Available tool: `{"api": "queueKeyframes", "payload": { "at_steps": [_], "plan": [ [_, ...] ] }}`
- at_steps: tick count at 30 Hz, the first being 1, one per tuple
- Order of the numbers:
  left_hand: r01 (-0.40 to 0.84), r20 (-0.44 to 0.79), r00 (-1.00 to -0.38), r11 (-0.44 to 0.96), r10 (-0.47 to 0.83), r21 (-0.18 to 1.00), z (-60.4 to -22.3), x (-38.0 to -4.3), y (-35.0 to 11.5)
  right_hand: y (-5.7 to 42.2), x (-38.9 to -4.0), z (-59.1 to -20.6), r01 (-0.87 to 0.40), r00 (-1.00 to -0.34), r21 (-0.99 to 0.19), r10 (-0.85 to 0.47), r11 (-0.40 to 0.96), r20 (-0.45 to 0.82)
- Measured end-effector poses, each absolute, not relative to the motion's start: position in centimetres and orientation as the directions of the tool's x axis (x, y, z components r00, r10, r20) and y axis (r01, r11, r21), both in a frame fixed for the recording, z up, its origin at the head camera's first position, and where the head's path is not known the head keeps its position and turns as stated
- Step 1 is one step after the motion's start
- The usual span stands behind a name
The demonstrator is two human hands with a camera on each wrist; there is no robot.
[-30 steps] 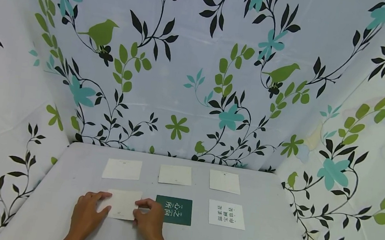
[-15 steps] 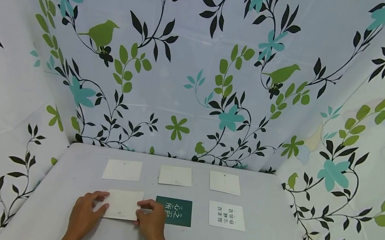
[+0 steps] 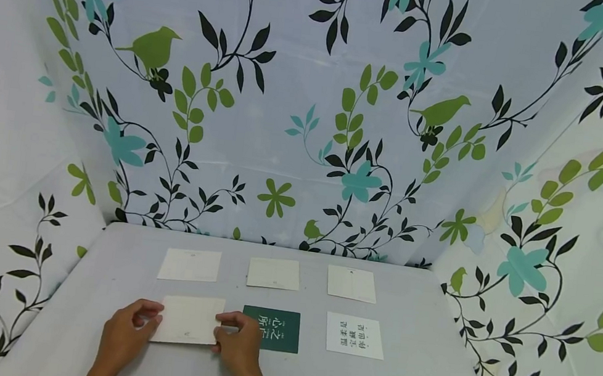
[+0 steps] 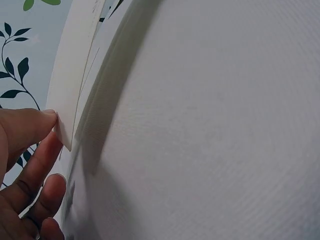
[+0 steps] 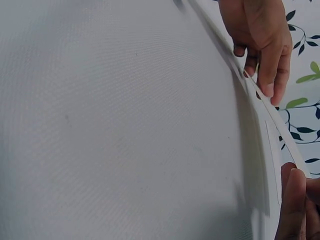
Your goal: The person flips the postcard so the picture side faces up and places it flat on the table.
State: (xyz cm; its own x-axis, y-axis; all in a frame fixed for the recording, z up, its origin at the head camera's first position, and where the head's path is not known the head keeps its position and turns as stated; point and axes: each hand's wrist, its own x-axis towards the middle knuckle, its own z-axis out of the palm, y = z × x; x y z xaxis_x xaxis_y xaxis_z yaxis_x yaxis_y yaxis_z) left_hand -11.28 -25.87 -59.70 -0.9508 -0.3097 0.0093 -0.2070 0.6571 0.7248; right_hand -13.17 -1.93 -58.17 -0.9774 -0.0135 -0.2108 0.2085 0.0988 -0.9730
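Note:
Both hands hold a blank cream card (image 3: 189,319) by its opposite sides, at the front left of the cards. My left hand (image 3: 123,334) pinches its left edge between thumb and fingertips. At the right edge, my right hand (image 3: 242,347) grips it and covers part of a dark green card (image 3: 284,332) with white characters. The left wrist view shows the cream card (image 4: 70,75) tilted off the white tabletop, with a shadow beneath. Seen from the right wrist, the card (image 5: 281,125) is nearly edge-on between the two hands.
Three blank cream cards, at left (image 3: 190,264), middle (image 3: 274,273) and right (image 3: 352,284), lie in a back row. A white card (image 3: 355,335) with dark characters lies front right. Patterned cloth (image 3: 290,87) surrounds the white table (image 3: 414,374).
My left hand has shifted left and now overlaps less of the cream card. The card looks slightly larger and raised. My right hand stays at its right edge; the other cards stay put.

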Motion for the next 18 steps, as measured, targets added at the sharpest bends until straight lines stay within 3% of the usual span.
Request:
{"api": "queueKeyframes", "payload": {
  "at_steps": [18],
  "plan": [
    [-0.242, -0.029, -0.935, 0.577, -0.352, 0.78, -58.3, -10.5, -26.8, -1.9, -12.9, -58.1, 0.18, -0.982, -0.975, -0.032, 0.129, -0.185]
  ]
}}
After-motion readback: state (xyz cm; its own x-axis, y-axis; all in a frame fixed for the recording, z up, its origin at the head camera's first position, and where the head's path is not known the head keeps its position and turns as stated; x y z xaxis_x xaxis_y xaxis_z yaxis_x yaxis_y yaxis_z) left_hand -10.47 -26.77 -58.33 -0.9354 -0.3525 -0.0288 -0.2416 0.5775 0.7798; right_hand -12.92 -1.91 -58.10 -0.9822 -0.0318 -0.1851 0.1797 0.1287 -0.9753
